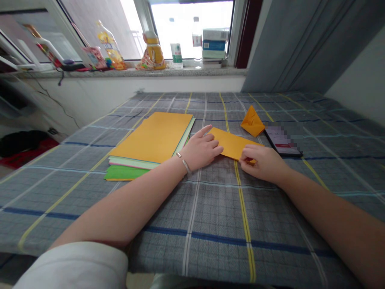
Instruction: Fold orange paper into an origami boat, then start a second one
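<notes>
Left hand [201, 149] lies flat and open on the left end of an orange paper sheet [231, 143]; its grip is open, with no hold taken. A silver bangle [183, 163] sits on that wrist. Right hand [261, 163] is at the sheet's opposite end, its grip closed on the near edge, fingers curled over the paper. The sheet lies flat on a grey checked cloth [210, 216] between the two hands, with the lower right corner partly hidden by the right fingers.

Just beyond the sheet, a folded orange paper piece [252, 122] stands on the cloth, pointed end up. Right of it lies a smartphone [282, 140], its screen pixelated and unreadable. The folded piece nearly touches the phone's upper corner.

Left of the hands is a stack of paper [150, 138], orange on top, with pale green and darker green sheets [123, 173] showing beneath. The left hand is just beside this stack.

At the far end, a stone windowsill [120, 73] carries a yellow oil bottle [110, 46], an orange bottle [153, 52], a clear water bottle [197, 40] and a pile of boxes [213, 46].
</notes>
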The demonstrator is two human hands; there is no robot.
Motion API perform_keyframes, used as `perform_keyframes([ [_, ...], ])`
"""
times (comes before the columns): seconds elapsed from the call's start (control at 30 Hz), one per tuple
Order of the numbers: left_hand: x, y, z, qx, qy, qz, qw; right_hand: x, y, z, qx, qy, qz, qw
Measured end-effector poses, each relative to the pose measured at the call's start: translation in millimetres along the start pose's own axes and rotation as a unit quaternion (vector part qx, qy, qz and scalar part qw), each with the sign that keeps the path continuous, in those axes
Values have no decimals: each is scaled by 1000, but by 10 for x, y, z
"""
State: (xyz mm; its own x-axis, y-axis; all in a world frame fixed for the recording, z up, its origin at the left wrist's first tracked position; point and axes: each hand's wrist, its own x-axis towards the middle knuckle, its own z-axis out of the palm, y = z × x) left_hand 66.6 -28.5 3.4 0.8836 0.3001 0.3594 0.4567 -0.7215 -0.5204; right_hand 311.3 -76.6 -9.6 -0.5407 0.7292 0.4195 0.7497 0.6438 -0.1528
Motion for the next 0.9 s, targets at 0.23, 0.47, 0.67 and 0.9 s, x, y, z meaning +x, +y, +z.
perform_keyframes([
  [0.23,-44,-126,35,6,-11,5,1000,7,34,-20,38,3,-8,999],
  [0.47,-73,-230,13,-19,-50,-29,998,7,76,-69,50,10,-16,999],
  [0.67,-92,-301,-41,-34,-66,-46,996,3,153,-100,87,17,-15,996],
  [0.9,-169,-415,8,-63,-93,-48,993,11,200,-95,120,8,1,993],
])
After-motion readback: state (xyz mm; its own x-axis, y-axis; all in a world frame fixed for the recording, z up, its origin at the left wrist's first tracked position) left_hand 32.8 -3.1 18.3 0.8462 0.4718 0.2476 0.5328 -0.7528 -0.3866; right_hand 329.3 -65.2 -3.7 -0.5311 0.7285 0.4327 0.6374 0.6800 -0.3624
